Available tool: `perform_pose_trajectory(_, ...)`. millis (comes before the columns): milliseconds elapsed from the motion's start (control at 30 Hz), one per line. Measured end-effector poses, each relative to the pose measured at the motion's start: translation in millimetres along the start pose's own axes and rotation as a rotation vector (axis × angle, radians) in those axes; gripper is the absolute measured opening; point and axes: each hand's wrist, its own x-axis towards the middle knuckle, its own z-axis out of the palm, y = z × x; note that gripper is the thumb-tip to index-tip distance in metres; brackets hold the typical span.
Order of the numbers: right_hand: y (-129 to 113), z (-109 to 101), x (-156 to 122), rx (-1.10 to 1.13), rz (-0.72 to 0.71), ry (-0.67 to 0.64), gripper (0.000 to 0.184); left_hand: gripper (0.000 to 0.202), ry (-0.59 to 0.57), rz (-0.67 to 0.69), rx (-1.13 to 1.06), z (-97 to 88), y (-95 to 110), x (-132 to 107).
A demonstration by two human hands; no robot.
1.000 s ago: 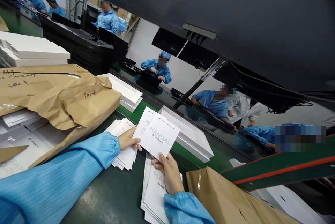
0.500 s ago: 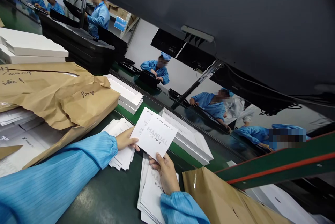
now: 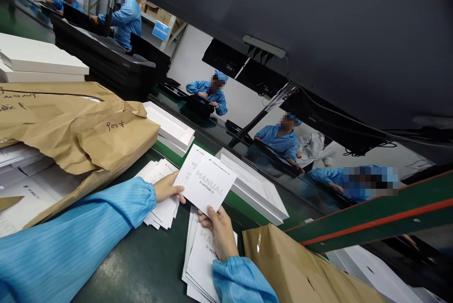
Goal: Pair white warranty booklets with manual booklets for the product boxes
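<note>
Between my hands is a white manual (image 3: 208, 182) with grey print, overlapping a second white booklet (image 3: 189, 164) at its left. My left hand (image 3: 167, 187) is closed on the left edge of the booklets, thumb on top. At the lower edge of the manual my right hand (image 3: 220, 230) pinches it with thumb and fingers. Below my right hand lies a fanned pile of manuals (image 3: 198, 265), and by my left hand a loose pile of white booklets (image 3: 163, 213). Both piles rest on the dark green work surface (image 3: 116, 265).
A torn brown paper package (image 3: 116, 138) of printed booklets lies at left, another brown package (image 3: 283, 265) at lower right. White boxes (image 3: 46, 55) are stacked far left; an open white box (image 3: 262, 194) sits on the belt ahead. Co-workers in blue (image 3: 212, 93) sit across. A dark panel (image 3: 283, 15) hangs overhead.
The view has shifted slightly. My hands keep hold of the booklets in nearly the same place. Some co-workers across the line have moved their arms and heads a little.
</note>
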Motion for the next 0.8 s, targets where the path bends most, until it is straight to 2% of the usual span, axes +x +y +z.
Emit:
perform_pose_trajectory(300,-1.1,0.7,0.4,0.006,0.006,0.015,0.028,0.054,0.000,0.011,-0.017,-1.4,-4.2,1.5)
perform_pose_trajectory(800,-1.9,2.1,-0.1,-0.010,-0.004,0.002,0.027,0.049,0.020,0.000,0.033,0.5,0.5,0.1)
